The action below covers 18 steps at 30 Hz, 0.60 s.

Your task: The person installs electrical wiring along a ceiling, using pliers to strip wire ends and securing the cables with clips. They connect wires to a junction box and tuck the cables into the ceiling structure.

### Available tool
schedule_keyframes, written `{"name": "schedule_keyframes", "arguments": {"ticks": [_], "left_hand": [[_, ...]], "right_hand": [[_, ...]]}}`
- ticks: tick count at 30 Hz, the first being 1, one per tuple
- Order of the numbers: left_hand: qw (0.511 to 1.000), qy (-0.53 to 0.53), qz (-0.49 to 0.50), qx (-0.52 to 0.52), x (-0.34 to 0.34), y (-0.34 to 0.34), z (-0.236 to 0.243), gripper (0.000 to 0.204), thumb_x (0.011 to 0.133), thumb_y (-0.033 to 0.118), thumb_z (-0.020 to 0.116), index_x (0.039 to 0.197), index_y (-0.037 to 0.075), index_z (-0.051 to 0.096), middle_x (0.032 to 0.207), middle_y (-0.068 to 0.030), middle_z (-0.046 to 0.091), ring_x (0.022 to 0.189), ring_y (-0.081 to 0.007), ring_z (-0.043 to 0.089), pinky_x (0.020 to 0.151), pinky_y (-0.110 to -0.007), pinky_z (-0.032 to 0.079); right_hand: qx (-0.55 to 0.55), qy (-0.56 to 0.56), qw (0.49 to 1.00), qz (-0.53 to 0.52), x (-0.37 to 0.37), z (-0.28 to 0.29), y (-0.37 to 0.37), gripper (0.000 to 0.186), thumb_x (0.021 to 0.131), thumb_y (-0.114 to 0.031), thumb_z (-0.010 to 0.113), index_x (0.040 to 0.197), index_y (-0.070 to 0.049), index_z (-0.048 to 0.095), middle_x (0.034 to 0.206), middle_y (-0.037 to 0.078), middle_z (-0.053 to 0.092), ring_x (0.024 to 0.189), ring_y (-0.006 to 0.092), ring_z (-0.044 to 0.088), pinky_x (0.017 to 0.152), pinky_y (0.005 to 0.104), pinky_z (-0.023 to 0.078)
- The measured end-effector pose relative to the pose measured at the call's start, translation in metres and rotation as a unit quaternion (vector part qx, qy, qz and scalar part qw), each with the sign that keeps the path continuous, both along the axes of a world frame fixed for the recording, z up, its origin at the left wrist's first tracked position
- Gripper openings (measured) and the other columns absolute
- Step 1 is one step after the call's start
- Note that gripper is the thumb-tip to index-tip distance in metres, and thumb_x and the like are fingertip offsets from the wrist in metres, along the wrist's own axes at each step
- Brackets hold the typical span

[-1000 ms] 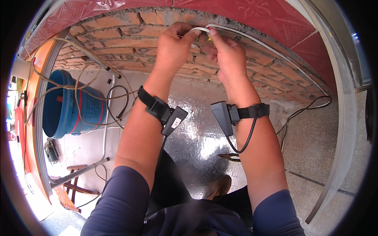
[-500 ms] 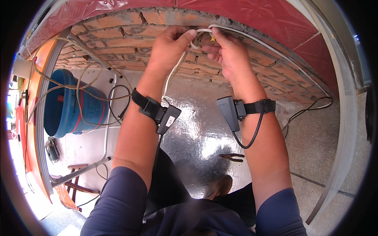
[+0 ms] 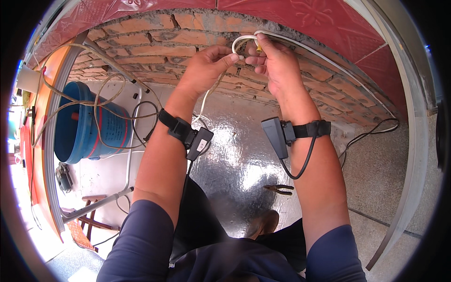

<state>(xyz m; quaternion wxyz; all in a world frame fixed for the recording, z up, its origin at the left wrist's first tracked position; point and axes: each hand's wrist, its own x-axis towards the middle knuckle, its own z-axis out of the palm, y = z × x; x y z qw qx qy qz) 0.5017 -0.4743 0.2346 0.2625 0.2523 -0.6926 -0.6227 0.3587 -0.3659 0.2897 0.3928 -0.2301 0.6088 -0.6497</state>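
Note:
In front of the brick wall (image 3: 159,51), both hands hold a white cable (image 3: 238,42) that bends in a small loop between them. My left hand (image 3: 204,70) pinches the cable's end between thumb and forefinger. More white cable hangs below that hand toward the floor. My right hand (image 3: 284,66) is closed around the cable at the loop's other side, its thumb pressing near a small yellow piece (image 3: 259,48) whose kind I cannot make out. From there the cable runs right along the top of the bricks, under red tiles (image 3: 310,21).
Pliers (image 3: 280,189) lie on the shiny floor below my hands. At left, a blue bucket (image 3: 105,131) lies tilted beside metal legs, with a tan cord (image 3: 96,105) coiled across it. Black cable (image 3: 361,134) trails on the floor at right. A dark wooden stool (image 3: 89,218) stands lower left.
My left hand has lowered slightly with the cable end, and the white loop between the hands stands wider and more visible. My right hand has shifted a little to the right.

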Motion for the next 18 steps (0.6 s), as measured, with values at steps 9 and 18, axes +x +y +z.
{"name": "schedule_keyframes", "arguments": {"ticks": [9,18], "left_hand": [[0.993,-0.067,0.069,-0.068,-0.012,0.013,0.007,0.036,0.096,0.031,0.062,0.11,-0.001,0.065,0.091,-0.0057,0.067,0.083,-0.0108,0.058,0.075,-0.027,0.048],[0.989,-0.017,0.097,-0.109,-0.019,0.018,0.0,0.036,0.096,0.032,0.063,0.108,-0.001,0.065,0.09,-0.0065,0.067,0.082,-0.0118,0.058,0.074,-0.028,0.048]], "right_hand": [[-0.009,0.009,1.0,-0.023,0.001,-0.002,-0.002,0.032,0.095,-0.037,0.062,0.095,-0.005,0.065,0.082,0.001,0.065,0.062,0.0106,0.064,0.047,0.0221,0.042],[-0.005,0.013,1.0,-0.011,0.0,0.0,-0.003,0.032,0.095,-0.037,0.062,0.098,-0.005,0.066,0.081,0.001,0.065,0.061,0.01,0.064,0.046,0.0213,0.041]]}}
